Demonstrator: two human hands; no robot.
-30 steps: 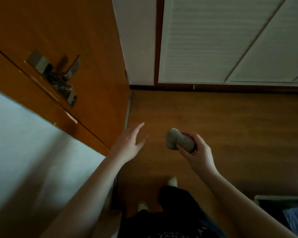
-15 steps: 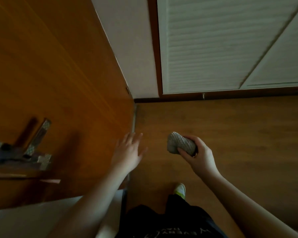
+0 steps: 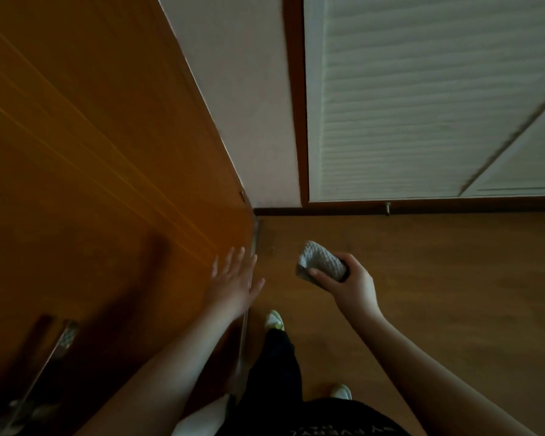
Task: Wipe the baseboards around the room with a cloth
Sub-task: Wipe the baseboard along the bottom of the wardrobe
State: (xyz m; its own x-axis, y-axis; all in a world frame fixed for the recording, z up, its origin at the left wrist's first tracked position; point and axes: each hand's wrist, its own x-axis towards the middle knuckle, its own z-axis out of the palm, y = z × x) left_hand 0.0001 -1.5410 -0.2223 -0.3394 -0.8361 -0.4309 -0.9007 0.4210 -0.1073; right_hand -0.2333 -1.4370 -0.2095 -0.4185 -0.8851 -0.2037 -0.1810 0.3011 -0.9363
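Gripping the bunched grey waffle-weave cloth in your right hand, left hand spread flat beside it, you're approaching; next, crouch toward the dark wooden baseboard ahead.

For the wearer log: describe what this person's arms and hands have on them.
Both forearms are bare up to the frame's edge; no sleeves show. The left hand and right hand wear no gloves; no ring, watch or bracelet is visible.
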